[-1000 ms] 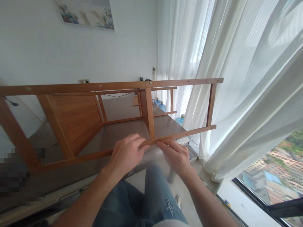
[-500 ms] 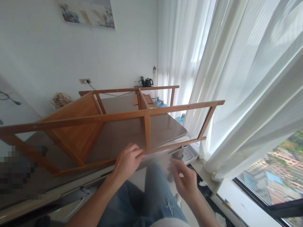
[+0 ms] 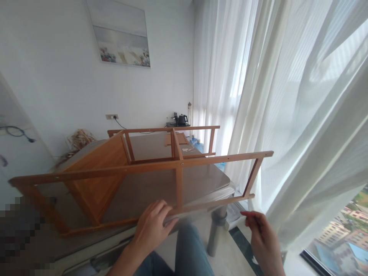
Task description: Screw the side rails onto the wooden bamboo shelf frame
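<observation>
A brown wooden shelf frame [image 3: 149,168] lies tipped on its side on a grey-brown table [image 3: 201,180], its slatted end sticking out past the table's right edge. My left hand [image 3: 152,226] grips the frame's lowest rail near the middle upright. My right hand [image 3: 261,234] hangs free below the frame's right end, fingers loosely curled, holding nothing and touching nothing.
White sheer curtains [image 3: 287,115] fill the right side before a window. A painting [image 3: 120,34] hangs on the white wall. A kettle [image 3: 181,119] stands at the back, dried grass [image 3: 77,138] at the left. The table's leg [image 3: 215,230] and my jeans [image 3: 186,249] are below.
My right hand let go of the lower rail and dropped away to the right. The frame tilted down flatter on the table. The view has risen.
</observation>
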`<state>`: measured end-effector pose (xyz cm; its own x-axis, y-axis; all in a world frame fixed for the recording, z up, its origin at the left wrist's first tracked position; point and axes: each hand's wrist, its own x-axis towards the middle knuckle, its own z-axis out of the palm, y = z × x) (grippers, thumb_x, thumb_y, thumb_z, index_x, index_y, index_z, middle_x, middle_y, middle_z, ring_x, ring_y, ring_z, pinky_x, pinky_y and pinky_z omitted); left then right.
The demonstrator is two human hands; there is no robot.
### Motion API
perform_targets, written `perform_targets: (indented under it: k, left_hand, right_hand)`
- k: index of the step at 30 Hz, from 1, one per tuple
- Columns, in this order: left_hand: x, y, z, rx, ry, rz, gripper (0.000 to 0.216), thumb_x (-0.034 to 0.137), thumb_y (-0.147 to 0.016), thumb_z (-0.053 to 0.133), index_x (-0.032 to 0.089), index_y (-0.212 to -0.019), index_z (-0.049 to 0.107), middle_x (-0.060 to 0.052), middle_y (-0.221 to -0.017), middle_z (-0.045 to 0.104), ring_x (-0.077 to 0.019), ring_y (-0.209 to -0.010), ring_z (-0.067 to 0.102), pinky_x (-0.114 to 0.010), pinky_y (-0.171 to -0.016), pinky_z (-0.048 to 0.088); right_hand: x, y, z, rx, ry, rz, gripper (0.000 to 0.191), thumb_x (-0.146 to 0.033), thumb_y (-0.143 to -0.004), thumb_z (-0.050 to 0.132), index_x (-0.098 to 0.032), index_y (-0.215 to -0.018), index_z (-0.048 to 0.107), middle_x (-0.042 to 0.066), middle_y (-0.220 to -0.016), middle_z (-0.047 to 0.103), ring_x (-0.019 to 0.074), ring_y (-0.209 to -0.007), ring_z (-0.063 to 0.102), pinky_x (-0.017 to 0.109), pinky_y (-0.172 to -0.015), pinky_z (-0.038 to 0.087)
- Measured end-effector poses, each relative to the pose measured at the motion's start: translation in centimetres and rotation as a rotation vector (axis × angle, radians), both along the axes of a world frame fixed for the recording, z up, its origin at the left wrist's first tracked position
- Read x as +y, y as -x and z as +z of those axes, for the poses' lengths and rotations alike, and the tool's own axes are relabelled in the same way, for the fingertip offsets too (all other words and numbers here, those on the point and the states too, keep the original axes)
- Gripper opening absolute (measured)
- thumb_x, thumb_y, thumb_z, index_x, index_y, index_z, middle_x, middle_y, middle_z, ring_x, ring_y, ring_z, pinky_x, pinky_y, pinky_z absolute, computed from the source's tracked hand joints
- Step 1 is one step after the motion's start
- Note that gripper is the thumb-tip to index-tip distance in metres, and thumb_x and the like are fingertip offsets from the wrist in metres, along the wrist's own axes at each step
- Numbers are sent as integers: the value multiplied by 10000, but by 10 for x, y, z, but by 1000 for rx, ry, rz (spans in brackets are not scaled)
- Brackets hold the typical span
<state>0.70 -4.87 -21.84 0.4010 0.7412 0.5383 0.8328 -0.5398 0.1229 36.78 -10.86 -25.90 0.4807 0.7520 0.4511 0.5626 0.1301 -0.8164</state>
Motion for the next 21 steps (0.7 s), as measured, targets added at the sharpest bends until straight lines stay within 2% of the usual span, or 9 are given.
perform_targets:
  k: [3, 7, 10, 13, 15, 17, 21]
  left_hand:
    - [0, -2, 0, 11, -33, -12, 255, 482, -928, 648, 227, -929, 667, -53, -940, 671, -255, -894, 664, -406, -786, 534]
    - [1, -2, -1, -1, -58, -19, 237, 437, -966, 608, 222, -870, 638, -46, -903, 663, -232, -871, 666, -367, -756, 533]
    - [3, 2, -1, -16, -55, -29, 229, 404, -977, 604, 223, -839, 627, -38, -888, 663, -213, -854, 660, -342, -737, 523]
    - [4, 9, 2, -25, -52, -54, 225, 393, -973, 614, 218, -832, 628, -39, -890, 663, -206, -861, 643, -337, -758, 515]
    - [5, 14, 6, -39, -36, -77, 205, 369, -957, 637, 208, -830, 636, -42, -889, 658, -202, -864, 628, -335, -767, 508]
    - [7, 21, 11, -68, -10, -96, 205, 356, -934, 672, 197, -809, 643, -44, -880, 649, -196, -859, 613, -328, -766, 498]
    - [8, 34, 20, -143, 16, -98, 230, 373, -875, 764, 188, -775, 671, -44, -876, 650, -207, -902, 593, -357, -836, 465]
  right_hand:
    - [3, -13, 16, 36, -26, -90, 434, -576, -932, 553, -201, -1110, 679, 47, -762, 684, 229, -682, 652, 329, -611, 503]
    - [13, -30, 36, -25, -6, -209, 641, -668, -821, 666, -221, -1280, 656, 21, -755, 678, 201, -606, 600, 328, -582, 472]
    - [30, -47, 49, -85, 10, -173, 732, -695, -770, 698, -207, -1313, 659, 56, -816, 729, 206, -605, 596, 337, -565, 483]
    - [43, -57, 57, -80, 22, 34, 649, -698, -750, 699, -204, -1168, 742, 90, -898, 774, 227, -655, 644, 338, -575, 520]
    - [44, -59, 58, -57, 49, 114, 563, -701, -727, 705, -225, -1016, 787, 86, -933, 792, 250, -709, 693, 335, -600, 546]
    - [37, -58, 56, -47, 79, 105, 523, -715, -690, 713, -250, -912, 802, 73, -940, 802, 278, -751, 727, 338, -599, 556]
    - [13, -55, 42, -136, 111, 17, 457, -722, -642, 740, -318, -842, 820, 49, -879, 811, 336, -762, 753, 372, -525, 536]
